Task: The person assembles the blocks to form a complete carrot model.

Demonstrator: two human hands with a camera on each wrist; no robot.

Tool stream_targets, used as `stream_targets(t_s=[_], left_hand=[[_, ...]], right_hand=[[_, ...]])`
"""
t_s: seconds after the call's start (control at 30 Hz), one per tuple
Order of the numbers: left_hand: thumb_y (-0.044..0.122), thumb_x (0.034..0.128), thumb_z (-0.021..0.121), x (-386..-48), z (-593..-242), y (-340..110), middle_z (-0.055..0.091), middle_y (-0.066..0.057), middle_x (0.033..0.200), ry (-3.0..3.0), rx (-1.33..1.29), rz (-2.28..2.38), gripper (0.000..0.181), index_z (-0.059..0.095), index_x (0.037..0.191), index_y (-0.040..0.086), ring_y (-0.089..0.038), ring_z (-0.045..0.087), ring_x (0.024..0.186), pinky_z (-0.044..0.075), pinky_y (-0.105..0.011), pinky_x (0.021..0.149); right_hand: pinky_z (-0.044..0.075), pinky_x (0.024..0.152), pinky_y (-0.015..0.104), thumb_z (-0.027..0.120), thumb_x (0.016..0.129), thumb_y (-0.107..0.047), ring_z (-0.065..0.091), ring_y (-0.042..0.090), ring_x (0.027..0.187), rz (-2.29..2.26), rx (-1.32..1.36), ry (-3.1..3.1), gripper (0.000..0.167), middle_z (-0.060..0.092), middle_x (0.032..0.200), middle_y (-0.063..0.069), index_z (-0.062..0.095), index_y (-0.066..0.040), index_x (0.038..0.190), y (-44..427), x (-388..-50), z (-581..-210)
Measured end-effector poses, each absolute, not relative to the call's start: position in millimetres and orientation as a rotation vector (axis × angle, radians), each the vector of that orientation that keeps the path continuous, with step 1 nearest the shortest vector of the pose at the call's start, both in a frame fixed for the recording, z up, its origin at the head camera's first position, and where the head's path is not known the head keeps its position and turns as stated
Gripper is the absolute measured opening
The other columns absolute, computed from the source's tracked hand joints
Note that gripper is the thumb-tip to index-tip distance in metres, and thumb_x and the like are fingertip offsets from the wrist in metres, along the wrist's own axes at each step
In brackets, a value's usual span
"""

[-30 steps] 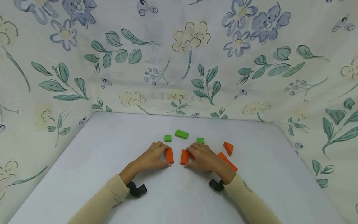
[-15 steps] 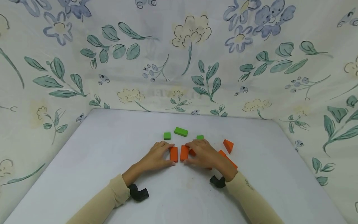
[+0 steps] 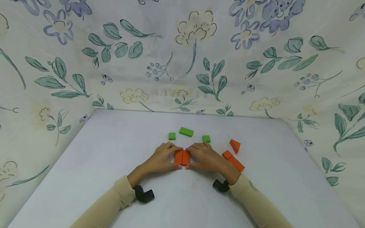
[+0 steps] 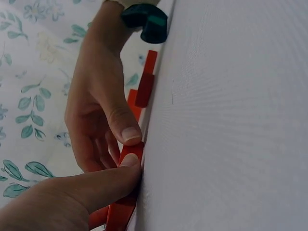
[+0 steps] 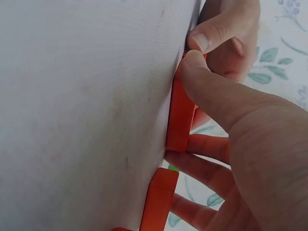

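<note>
From my remote seat I see the left hand [image 3: 159,159] pinching one orange block [image 3: 178,157] between thumb and fingers, and the right hand [image 3: 207,159] gripping a second orange block [image 3: 186,157] likewise. The two blocks lie side by side at mid-table, long sides meeting. My right wrist view shows a further orange block [image 5: 159,199] by that hand's outer fingers. Tan sleeves [image 3: 121,192] and black wrist mounts [image 3: 144,194] follow behind. Beyond the fingertips I have three green blocks [image 3: 186,132] in a loose arc; off to the right, an orange wedge [image 3: 235,146] and two more orange pieces [image 3: 236,164]. All rest on a smooth white table [image 3: 125,129], faintly smudged near me. Pale cloth [image 3: 168,66], painted with blue flowers and green leaves, walls its back and sides.
</note>
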State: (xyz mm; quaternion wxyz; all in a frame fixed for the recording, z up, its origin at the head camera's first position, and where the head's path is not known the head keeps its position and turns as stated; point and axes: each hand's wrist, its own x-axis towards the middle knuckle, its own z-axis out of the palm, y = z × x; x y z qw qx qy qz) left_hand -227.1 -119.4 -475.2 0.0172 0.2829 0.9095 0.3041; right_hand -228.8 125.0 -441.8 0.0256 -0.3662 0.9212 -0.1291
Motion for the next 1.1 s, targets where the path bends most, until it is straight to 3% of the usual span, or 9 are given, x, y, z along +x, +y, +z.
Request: stream_targets(t_s=[0.43,0.83,0.97,1.1], left_hand=[[0.046,0.0757,0.083,-234,-477,-105,0.054,0.001,0.116,2.854,0.917,0.953,0.063,0.063,0.129,0.019,-0.017,0.047,0.11,0.037,-0.04,0.094],[0.045,0.0751,0.083,-236,-474,-102,0.055,0.001,0.114,2.829,0.897,0.95,0.061,0.064,0.126,0.019,-0.016,0.047,0.107,0.037,-0.037,0.091],[0.045,0.0745,0.084,-233,-475,-104,0.055,0.002,0.113,2.819,0.85,0.932,0.059,0.064,0.124,0.02,-0.015,0.047,0.107,0.037,-0.036,0.089],[0.043,0.0744,0.084,-232,-475,-106,0.055,0.002,0.113,2.814,0.827,0.938,0.058,0.064,0.123,0.019,-0.016,0.046,0.108,0.036,-0.037,0.089]], right_hand=[[0.029,0.112,0.067,0.079,0.084,-0.044,0.053,0.029,0.131,-0.493,-1.123,2.818,0.062,0.065,0.132,0.002,0.061,-0.013,0.135,131,-231,-437],[0.024,0.114,0.069,0.077,0.086,-0.043,0.044,0.035,0.141,-0.475,-1.125,2.79,0.067,0.057,0.145,0.005,0.057,-0.009,0.14,136,-234,-430],[0.039,0.112,0.057,0.075,0.089,-0.038,0.046,0.035,0.139,-0.595,-1.024,2.847,0.06,0.055,0.145,0.008,0.058,-0.007,0.138,149,-237,-416],[0.054,0.095,0.044,0.073,0.092,-0.029,0.059,0.029,0.115,-0.73,-0.78,2.914,0.045,0.063,0.124,0.011,0.062,-0.004,0.128,164,-242,-407]])
